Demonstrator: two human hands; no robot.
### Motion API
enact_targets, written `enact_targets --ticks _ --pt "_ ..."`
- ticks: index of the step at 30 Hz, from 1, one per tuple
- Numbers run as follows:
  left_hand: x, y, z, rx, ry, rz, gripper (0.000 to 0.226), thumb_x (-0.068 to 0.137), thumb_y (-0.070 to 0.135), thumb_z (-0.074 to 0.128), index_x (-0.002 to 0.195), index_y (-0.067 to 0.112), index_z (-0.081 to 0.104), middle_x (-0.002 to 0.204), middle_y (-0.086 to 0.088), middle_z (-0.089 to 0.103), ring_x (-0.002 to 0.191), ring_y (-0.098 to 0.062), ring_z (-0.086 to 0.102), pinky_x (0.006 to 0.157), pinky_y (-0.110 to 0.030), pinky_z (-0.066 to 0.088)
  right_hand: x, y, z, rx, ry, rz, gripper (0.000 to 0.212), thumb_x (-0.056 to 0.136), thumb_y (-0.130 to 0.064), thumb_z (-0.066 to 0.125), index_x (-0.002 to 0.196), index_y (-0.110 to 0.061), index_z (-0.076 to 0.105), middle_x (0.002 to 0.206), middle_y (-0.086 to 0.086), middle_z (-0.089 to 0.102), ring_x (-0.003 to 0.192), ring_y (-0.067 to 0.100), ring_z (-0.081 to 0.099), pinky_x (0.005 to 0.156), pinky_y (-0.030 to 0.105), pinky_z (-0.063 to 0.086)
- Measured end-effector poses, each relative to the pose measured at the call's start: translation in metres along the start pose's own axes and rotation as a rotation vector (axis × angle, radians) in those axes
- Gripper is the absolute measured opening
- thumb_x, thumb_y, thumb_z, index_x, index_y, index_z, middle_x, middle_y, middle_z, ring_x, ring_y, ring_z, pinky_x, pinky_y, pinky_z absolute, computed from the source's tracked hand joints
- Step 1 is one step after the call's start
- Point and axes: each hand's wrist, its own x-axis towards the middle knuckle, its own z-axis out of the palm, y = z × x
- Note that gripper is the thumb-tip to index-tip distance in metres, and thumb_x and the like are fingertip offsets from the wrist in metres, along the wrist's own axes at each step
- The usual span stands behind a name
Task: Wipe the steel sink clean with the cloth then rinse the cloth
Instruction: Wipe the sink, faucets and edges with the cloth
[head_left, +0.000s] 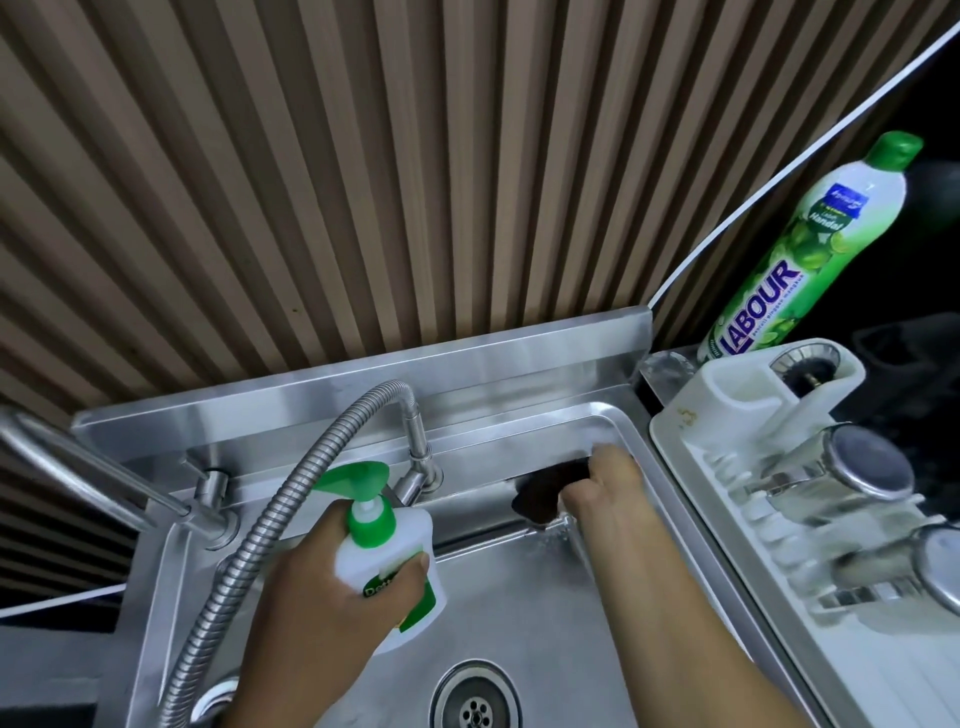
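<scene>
The steel sink (524, 613) fills the lower middle of the head view, its drain (475, 701) at the bottom. My right hand (602, 491) presses a dark cloth (545, 493) against the sink's back wall near the right rear corner. My left hand (332, 587) holds a white pump soap bottle with a green top (387, 556) above the left part of the basin, just in front of the tap.
A flexible metal hose (260, 530) arcs from the tap base (421, 467) down the sink's left side. A white dish rack (779, 499) with steel cups stands right of the sink. A green dish-liquid bottle (810, 249) leans behind it. A ribbed wall panel rises behind.
</scene>
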Motion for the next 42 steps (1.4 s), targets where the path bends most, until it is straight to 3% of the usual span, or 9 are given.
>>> enact_targets --ticks 3,7,11,14,17,23,27,31,42 --pt "0.001 -0.001 0.002 -0.015 -0.004 -0.002 0.044 0.063 0.032 0.088 0.094 0.047 0.059 0.072 0.014 0.068 0.069 -0.01 0.064 0.066 -0.038 0.056 -0.019 -0.019 -0.007 0.052 -0.092 -0.053 0.018 0.087 -0.002 0.048 0.076 -0.016 0.053 0.071 0.004 0.057 0.05 0.02 0.056 0.047 0.029 0.052" --pt "0.004 0.002 0.01 -0.043 -0.011 0.006 0.045 0.065 0.029 0.087 0.094 0.049 0.059 0.075 0.019 0.069 0.073 -0.005 0.064 0.065 -0.031 0.054 -0.058 -0.065 0.008 -0.1 -0.114 -0.541 0.014 0.098 -0.009 0.05 0.094 -0.017 0.061 0.064 0.002 0.064 0.055 0.021 0.062 0.06 0.035 0.056" --pt "0.012 0.011 0.023 -0.05 -0.001 0.012 0.034 0.068 0.038 0.084 0.092 0.045 0.061 0.081 0.026 0.068 0.077 0.001 0.063 0.064 -0.023 0.048 -0.022 -0.061 0.0 -0.909 -0.128 -1.111 0.042 0.097 -0.006 0.049 0.136 -0.02 0.057 0.116 0.0 0.063 0.106 0.016 0.057 0.094 0.029 0.044" --pt "0.025 0.025 0.038 -0.06 -0.022 0.029 0.03 0.071 0.038 0.084 0.087 0.042 0.059 0.083 0.031 0.065 0.078 0.004 0.061 0.06 -0.014 0.044 0.024 -0.043 -0.028 -1.603 -0.329 -1.257 0.066 0.087 -0.003 0.051 0.151 -0.011 0.04 0.158 0.013 0.035 0.146 0.028 0.032 0.118 0.042 0.029" --pt "0.042 0.039 0.054 -0.072 -0.04 0.066 0.03 0.073 0.038 0.085 0.083 0.043 0.057 0.079 0.025 0.066 0.082 0.009 0.059 0.06 -0.007 0.043 0.031 -0.033 -0.045 -2.165 -0.299 -1.206 0.081 0.087 -0.025 0.057 0.158 -0.017 0.02 0.166 0.008 0.016 0.154 0.027 0.011 0.124 0.044 0.013" --pt "0.085 0.052 0.098 -0.139 -0.127 0.117 0.03 0.077 0.035 0.085 0.09 0.041 0.058 0.089 0.024 0.064 0.085 0.013 0.058 0.071 -0.015 0.047 0.014 -0.024 -0.103 -2.167 -0.189 -1.367 0.068 0.077 -0.031 0.057 0.14 -0.004 0.055 0.144 0.015 0.054 0.13 0.035 0.054 0.11 0.047 0.034" --pt "0.107 0.046 0.117 -0.087 -0.201 0.149 0.035 0.079 0.034 0.083 0.105 0.036 0.059 0.092 0.022 0.062 0.085 0.015 0.057 0.066 -0.004 0.041 0.011 -0.02 -0.112 -2.218 -0.154 -1.377 0.061 0.082 -0.027 0.055 0.137 -0.002 0.056 0.146 0.017 0.052 0.133 0.035 0.05 0.11 0.046 0.029" --pt "0.121 0.041 0.125 -0.054 -0.193 0.15 0.042 0.08 0.038 0.082 0.116 0.032 0.061 0.102 0.011 0.067 0.091 -0.007 0.063 0.08 -0.027 0.051 0.015 -0.023 -0.079 -2.161 -0.157 -1.29 0.068 0.079 -0.047 0.051 0.131 -0.003 0.056 0.143 0.018 0.054 0.134 0.033 0.049 0.114 0.044 0.027" --pt "0.119 0.045 0.125 -0.056 -0.175 0.093 0.057 0.072 0.036 0.089 0.113 0.031 0.049 0.107 0.011 0.064 0.094 -0.011 0.064 0.078 -0.028 0.056 0.033 -0.036 -0.022 -2.185 -0.139 -1.121 0.075 0.099 -0.045 0.027 0.158 -0.003 0.007 0.166 0.016 0.007 0.153 0.031 0.002 0.123 0.048 0.005"
